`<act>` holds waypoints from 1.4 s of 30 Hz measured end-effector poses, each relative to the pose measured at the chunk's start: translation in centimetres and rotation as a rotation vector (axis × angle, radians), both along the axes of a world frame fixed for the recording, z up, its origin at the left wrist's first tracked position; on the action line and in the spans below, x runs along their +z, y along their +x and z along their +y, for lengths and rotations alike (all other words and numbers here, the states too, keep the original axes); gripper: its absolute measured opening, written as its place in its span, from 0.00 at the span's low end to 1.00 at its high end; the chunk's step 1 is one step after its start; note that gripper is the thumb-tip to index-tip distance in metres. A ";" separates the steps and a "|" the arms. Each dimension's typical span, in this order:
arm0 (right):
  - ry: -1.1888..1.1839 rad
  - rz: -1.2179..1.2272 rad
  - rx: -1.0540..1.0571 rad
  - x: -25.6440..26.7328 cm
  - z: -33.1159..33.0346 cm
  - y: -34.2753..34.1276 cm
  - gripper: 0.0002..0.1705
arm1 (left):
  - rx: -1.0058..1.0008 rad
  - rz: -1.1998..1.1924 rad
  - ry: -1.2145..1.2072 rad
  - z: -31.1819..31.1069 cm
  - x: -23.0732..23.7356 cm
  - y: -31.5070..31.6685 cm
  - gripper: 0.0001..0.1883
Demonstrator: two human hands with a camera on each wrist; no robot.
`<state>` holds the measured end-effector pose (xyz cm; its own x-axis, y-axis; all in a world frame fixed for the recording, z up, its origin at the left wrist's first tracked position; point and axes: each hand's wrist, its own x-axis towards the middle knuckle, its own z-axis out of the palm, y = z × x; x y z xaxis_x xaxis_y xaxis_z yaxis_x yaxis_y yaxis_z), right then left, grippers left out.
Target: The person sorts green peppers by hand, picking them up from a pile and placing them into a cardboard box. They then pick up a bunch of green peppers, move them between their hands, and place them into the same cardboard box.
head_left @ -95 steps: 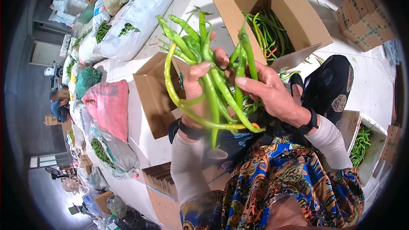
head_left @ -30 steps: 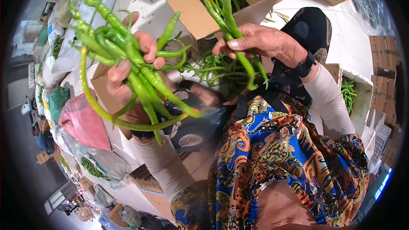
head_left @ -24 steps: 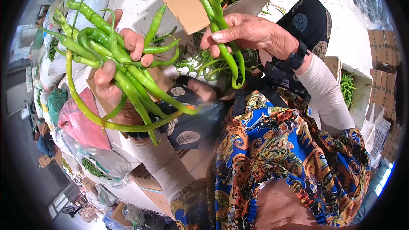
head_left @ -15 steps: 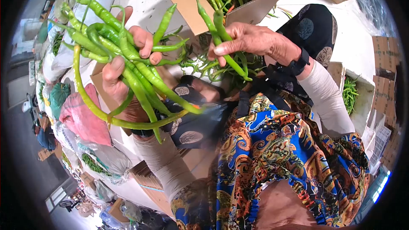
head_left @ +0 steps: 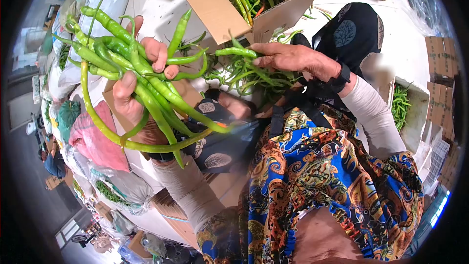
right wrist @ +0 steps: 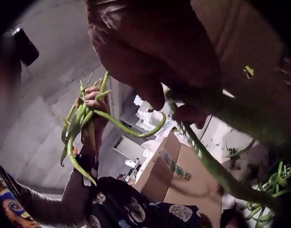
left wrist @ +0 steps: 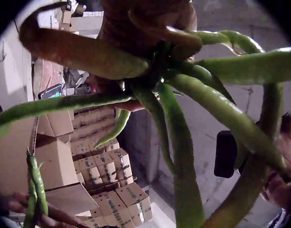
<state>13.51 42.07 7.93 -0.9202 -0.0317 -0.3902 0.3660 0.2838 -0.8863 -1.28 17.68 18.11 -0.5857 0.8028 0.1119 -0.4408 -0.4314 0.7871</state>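
My left hand (head_left: 128, 99) grips a thick bunch of long green chili peppers (head_left: 163, 99), raised at the left of the head view. A yellowish chili pepper (head_left: 97, 123) loops down below the bunch. My right hand (head_left: 298, 59) pinches a pair of green chili peppers (left wrist: 35, 185) between thumb and fingers, as the left wrist view shows. In the head view one of these points left toward the bunch. Below the right hand lies a loose heap of chili peppers (head_left: 244, 76). In the right wrist view, the right hand (right wrist: 155, 52) is dark and close to the camera.
An open cardboard box (head_left: 205, 7) holding chili peppers stands ahead, and another carton (right wrist: 179, 175) is by the left leg. A white foam box (head_left: 415, 112) with green peppers sits at right. Sacks, including a pink one (head_left: 100, 137), line the left side.
The hands have moved apart, the left going left with its bunch. Over the last second the right hand has tilted its peppers from upright toward lying flat, above the heap.
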 end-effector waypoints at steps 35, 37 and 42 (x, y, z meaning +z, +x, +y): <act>-0.336 0.427 0.062 4.2 -7.8 -4.6 0.24 | 0.474 0.001 -0.375 3.1 -3.1 1.7 0.19; -0.700 0.090 0.073 6.3 -6.8 -4.7 0.21 | 0.463 -0.057 -0.331 2.7 -3.4 1.7 0.19; -0.998 -0.029 -0.114 5.7 -5.5 -5.0 0.20 | 0.361 -0.134 -0.245 2.0 -2.5 1.6 0.17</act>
<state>8.53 36.54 13.62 -0.9288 -0.2683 -0.2557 0.3697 -0.6221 -0.6901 0.31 19.70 15.62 -0.8293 0.5378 -0.1517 -0.4013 -0.3843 0.8315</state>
